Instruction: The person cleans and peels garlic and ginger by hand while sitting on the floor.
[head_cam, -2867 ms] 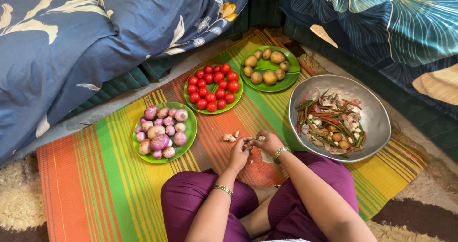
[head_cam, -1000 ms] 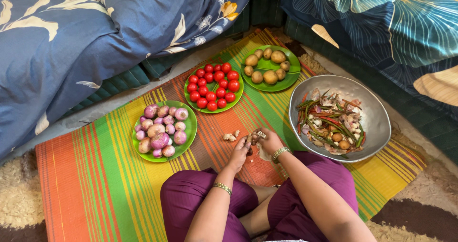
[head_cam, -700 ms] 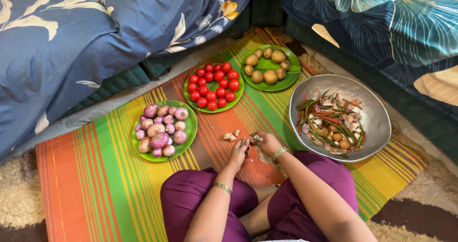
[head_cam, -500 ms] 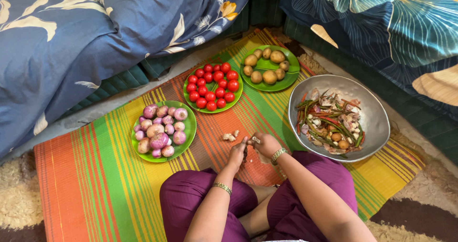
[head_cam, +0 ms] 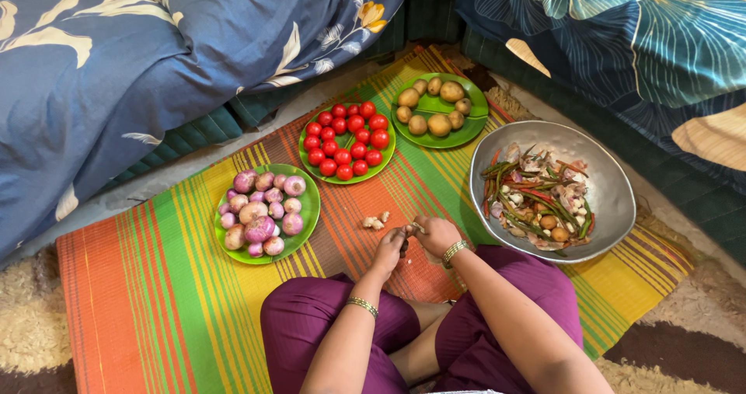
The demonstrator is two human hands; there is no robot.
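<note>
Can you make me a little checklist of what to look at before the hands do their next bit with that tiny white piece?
1. Both hands on the small pale piece: ok, left hand and right hand meet on it.
2. What the piece is: cannot tell, too small.
3. Loose pale bits close by on the striped mat: ok.
4. Metal bowl of scraps beside the right hand: ok.
5. Plate of onions apart from the hands: ok.
6. Any tool in the grip: cannot tell.
</note>
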